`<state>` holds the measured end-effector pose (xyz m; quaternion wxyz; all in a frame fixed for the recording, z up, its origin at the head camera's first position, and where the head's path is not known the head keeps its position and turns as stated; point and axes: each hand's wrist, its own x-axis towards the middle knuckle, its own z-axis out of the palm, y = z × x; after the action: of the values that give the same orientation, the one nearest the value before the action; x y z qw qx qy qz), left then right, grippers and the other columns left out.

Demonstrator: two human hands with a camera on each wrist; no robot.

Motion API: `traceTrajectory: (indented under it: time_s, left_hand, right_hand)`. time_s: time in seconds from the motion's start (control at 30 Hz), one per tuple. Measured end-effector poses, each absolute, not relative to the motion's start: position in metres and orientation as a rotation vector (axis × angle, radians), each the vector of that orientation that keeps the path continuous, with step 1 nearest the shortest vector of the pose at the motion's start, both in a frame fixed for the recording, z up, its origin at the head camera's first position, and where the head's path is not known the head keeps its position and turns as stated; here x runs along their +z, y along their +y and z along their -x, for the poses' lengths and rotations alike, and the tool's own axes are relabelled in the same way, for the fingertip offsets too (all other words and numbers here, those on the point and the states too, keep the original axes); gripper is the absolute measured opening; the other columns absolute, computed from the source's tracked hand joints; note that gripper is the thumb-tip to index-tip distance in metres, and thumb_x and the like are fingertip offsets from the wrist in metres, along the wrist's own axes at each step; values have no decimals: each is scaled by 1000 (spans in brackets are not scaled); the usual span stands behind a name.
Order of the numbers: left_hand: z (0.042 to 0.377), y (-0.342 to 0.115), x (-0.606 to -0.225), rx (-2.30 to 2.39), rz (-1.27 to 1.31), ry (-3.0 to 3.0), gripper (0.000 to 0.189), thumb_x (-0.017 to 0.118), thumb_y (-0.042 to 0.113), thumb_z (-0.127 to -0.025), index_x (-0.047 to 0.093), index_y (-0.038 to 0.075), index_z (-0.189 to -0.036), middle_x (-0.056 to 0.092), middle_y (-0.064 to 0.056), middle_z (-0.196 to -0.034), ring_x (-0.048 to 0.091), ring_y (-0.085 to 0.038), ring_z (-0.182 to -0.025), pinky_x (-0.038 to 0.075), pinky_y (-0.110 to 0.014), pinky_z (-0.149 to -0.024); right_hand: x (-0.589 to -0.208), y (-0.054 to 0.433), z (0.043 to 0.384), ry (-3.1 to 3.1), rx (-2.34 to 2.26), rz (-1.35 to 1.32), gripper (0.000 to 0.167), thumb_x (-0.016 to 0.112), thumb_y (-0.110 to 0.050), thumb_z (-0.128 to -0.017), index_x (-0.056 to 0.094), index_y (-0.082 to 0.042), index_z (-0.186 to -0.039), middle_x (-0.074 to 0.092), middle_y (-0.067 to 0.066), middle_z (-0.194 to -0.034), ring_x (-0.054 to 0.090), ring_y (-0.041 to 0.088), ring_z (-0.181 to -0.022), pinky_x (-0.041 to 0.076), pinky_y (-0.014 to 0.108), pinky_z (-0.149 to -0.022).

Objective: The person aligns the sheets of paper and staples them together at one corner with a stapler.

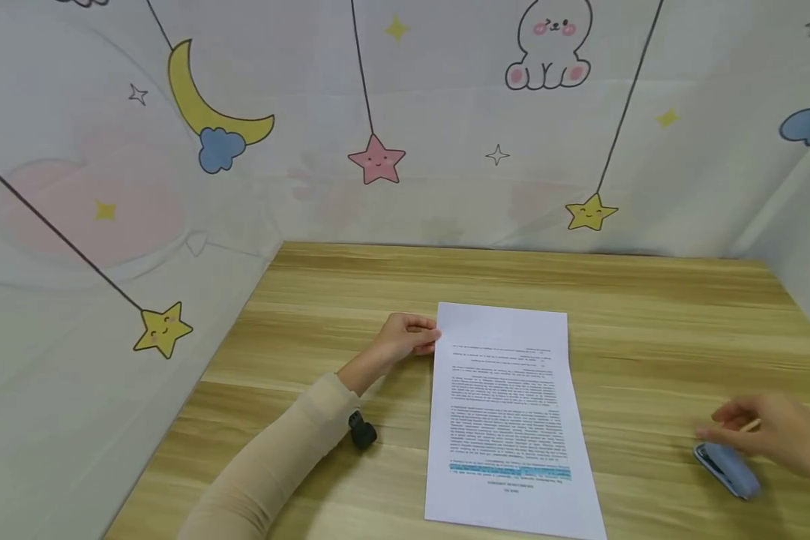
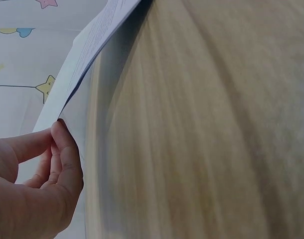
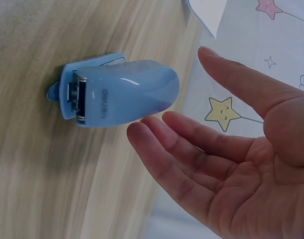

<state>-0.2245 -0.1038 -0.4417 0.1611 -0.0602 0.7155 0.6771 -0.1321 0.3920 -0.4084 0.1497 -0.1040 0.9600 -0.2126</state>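
Printed paper with a blue highlighted band lies on the table, its text upside down in the head view. My left hand pinches its far left edge between thumb and fingers. The left wrist view shows the paper lifted off the tabletop there, with the left hand at its corner. Over to the right, a small blue stapler rests on the wood. Right beside it is my right hand, slightly blurred. In the right wrist view, its fingers spread loosely around the rear end of the stapler, holding nothing.
The wood-grain table reaches back to a white cloth printed with stars, a moon and a bear. More of this cloth hangs along the left and right sides. A black wrist device sits at the left sleeve.
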Motion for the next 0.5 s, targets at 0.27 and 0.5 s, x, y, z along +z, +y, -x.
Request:
traceTrajectory:
  time_s: [0.27, 0.5]
  left_hand:
    - [225, -104, -441, 1937, 168, 2031, 19, 68, -3, -93, 65, -12, -110, 66, -8, -85, 64, -10, -68, 60, -23, -69]
    - [225, -103, -440, 1945, 166, 2019, 20, 67, -3, -93, 65, -12, -110, 66, -8, -85, 64, -11, -68, 60, -23, -68]
  right_hand:
    - [-415, 392, 125, 2716, -600, 351, 34, 83, -22, -82, 68, 7, -93, 65, 1, -85, 60, 7, -71, 55, 24, -61]
    - [-417, 390, 122, 2795, -544, 401, 27, 87, -17, -75, 67, -1, -83, 62, -2, -79, 53, 2, -67, 52, 22, -58]
